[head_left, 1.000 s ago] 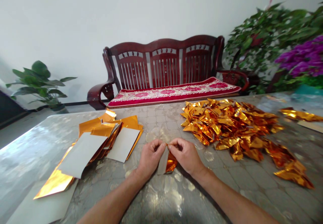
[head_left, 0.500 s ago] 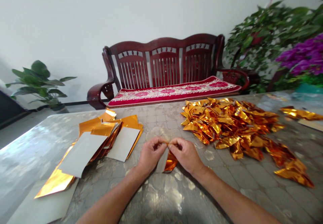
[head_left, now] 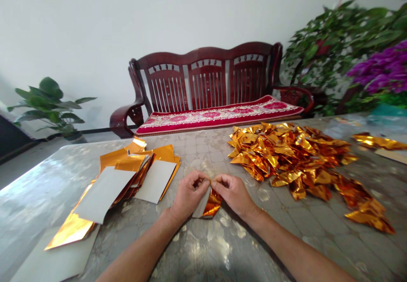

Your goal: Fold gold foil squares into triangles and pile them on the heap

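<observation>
Between my hands is a partly folded sheet of gold foil paper (head_left: 212, 205), its shiny orange side and pale backing both showing. My left hand (head_left: 191, 192) pinches its upper end between thumb and fingertips. Right beside it, my right hand (head_left: 233, 192) pinches the same end, the thumbs almost touching. The exact fold under the fingertips is hidden. To the left lies a loose stack of flat foil sheets (head_left: 122, 163), some with the grey-white back up (head_left: 104, 193). On the right spreads a heap of folded gold foil pieces (head_left: 286, 150).
All of this rests on a table with a shiny patterned cover (head_left: 178, 248). A pale sheet (head_left: 57, 254) lies at the near left. Clear plastic (head_left: 345, 125) and another gold piece (head_left: 378, 142) sit at the far right. Behind stands a dark wooden bench (head_left: 206, 78).
The lower part of the foil paper has swung slightly left and spread, showing more of its orange side. Both hands keep their pinch in nearly the same place.
</observation>
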Tool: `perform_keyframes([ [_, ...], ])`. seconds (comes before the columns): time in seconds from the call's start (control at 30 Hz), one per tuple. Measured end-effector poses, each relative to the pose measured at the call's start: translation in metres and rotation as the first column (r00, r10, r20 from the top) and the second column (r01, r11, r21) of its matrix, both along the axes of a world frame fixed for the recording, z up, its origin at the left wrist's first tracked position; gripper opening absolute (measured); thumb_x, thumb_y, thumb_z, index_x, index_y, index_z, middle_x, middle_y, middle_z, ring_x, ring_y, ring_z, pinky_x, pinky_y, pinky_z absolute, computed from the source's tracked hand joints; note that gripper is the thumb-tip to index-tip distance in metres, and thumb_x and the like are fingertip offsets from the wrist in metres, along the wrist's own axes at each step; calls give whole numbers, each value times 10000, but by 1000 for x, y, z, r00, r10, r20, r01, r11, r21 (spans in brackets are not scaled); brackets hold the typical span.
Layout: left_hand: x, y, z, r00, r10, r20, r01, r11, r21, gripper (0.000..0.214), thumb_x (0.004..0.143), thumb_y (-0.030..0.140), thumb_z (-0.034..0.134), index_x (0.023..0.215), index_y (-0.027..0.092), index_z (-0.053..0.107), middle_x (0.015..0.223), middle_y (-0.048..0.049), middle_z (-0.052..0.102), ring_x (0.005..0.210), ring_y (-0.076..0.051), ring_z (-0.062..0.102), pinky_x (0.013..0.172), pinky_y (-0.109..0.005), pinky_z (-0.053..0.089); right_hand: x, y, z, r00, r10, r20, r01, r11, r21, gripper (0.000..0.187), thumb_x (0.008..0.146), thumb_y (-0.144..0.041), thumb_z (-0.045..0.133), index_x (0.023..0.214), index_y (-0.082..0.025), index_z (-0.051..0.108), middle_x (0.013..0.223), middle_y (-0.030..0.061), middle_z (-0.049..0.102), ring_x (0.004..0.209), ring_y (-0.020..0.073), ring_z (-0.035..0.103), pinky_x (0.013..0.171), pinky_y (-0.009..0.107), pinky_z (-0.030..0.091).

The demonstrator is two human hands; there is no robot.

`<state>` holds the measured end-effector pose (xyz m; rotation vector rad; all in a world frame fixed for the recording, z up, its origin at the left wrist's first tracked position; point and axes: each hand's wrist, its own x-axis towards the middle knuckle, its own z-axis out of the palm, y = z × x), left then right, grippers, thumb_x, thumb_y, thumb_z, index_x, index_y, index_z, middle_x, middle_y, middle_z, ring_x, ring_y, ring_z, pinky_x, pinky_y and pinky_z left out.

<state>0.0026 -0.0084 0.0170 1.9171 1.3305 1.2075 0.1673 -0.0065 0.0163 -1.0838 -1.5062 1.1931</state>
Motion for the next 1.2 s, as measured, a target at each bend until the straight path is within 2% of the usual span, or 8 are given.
perform_keyframes([
  [0.23,-3,2,1,1000,-16,-11,16,1000,19,119,825,217,578,776,175,677,715,-1,641,659,-123,551,621,-220,406,0,1,1,999,28,-40,-30,999,-36,264,765,-404,637,650,-167,613,604,-25,568,583,115,495,567,223,405],
  [0.5,0,1,-2,999,46,-18,-47,996,-73,123,815,226,563,778,171,666,706,10,652,651,-126,570,634,-223,415,1,1,-1,998,39,-56,-42,998,-47,293,759,-433,646,640,-169,604,595,-28,558,569,110,481,559,224,395],
  [0.83,5,-1,-1,997,53,47,-45,986,-161,110,790,239,569,733,172,634,661,24,625,623,-122,556,620,-219,416,1,2,-7,998,25,-64,-28,999,-41,273,762,-413,653,676,-154,636,599,-23,573,568,110,494,535,218,394],
  [1.07,12,-2,2,973,43,225,20,962,-271,184,799,342,595,761,162,608,660,27,610,597,-111,548,570,-210,424,1,3,-5,998,-55,-43,54,998,-29,228,751,-353,623,632,-159,640,566,-24,560,543,110,478,522,220,371],
  [1.2,16,-7,5,978,19,208,48,949,-311,252,742,329,683,902,165,576,687,41,622,615,-112,573,564,-203,414,1,5,-3,987,-129,-99,123,991,-55,217,741,-347,635,639,-157,660,592,-5,604,568,124,508,553,231,397],
])
